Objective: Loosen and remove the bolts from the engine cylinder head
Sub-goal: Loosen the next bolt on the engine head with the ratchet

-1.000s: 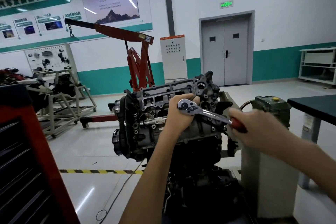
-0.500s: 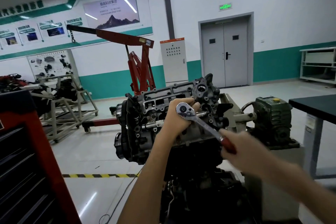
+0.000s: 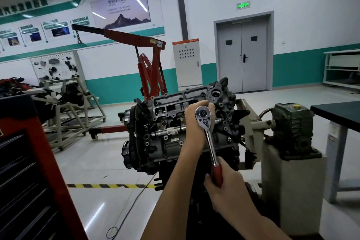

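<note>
Ratchet handle [image 3: 210,142] lower now, right hand [image 3: 228,187] round red grip [image 3: 217,174], left hand [image 3: 194,122] round its head; wall panel [image 3: 80,19] "2025年02月".

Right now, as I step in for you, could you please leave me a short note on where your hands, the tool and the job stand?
Left hand: wrapped round the head of the ratchet, steadying it against the cylinder head.
Right hand: grips the red handle, which points down toward us.
Engine: tilted so the cylinder head faces us.
Done: the ratchet is seated on one bolt, which is hidden behind the tool.
Left: loosen that bolt, take it out, then do the others. No removed bolts are in view.
</note>
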